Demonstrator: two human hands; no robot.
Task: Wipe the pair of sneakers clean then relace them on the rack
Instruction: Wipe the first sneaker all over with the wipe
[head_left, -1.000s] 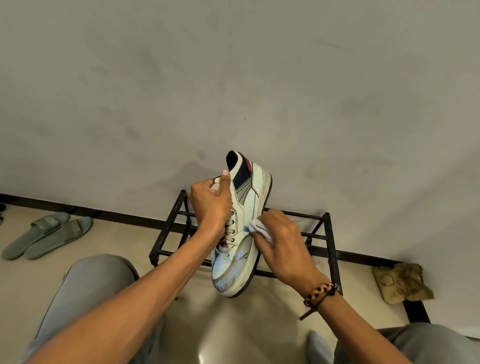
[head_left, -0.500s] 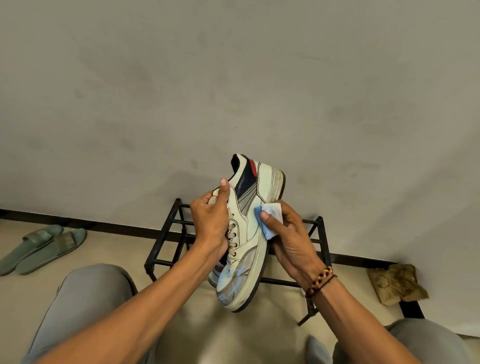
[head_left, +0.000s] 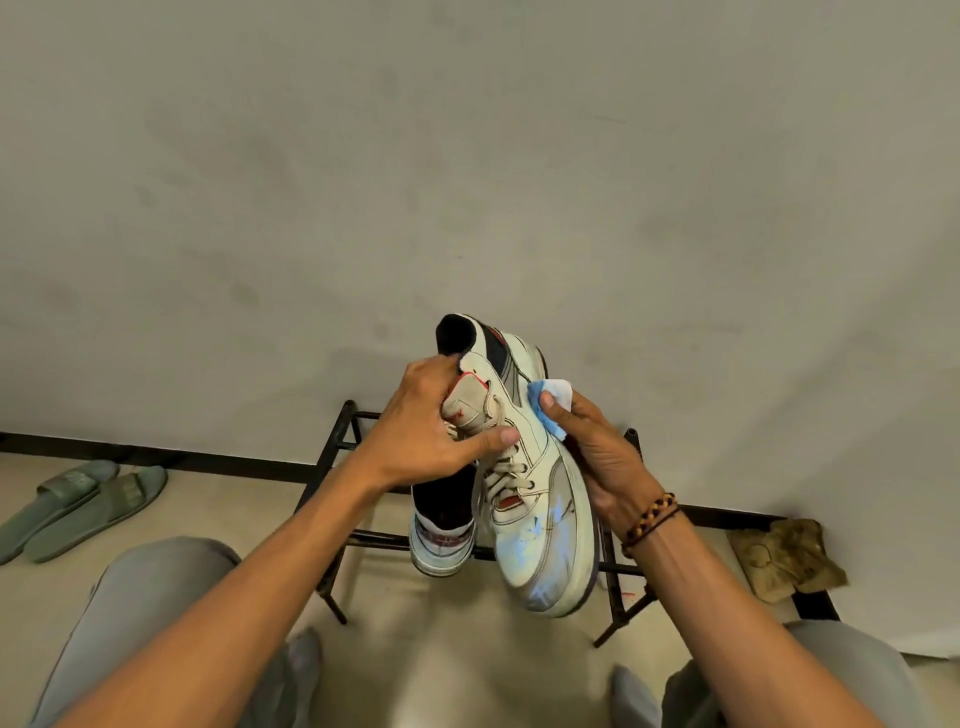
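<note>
now left hand (head_left: 426, 431) grips sneaker (head_left: 524, 499) tongue; right hand (head_left: 602, 457) pinches wipe (head_left: 551, 410) against side

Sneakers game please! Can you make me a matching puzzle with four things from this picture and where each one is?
Things:
1. held sneaker
2. blue wipe
3. green slippers
4. second sneaker

Places:
A. on the floor at the far left, by the wall
B. on the black rack, behind the raised shoe
C. gripped at the tongue by the left hand
D. pressed against the shoe's side by the right hand

Pairs: 1-C, 2-D, 3-A, 4-B
</note>
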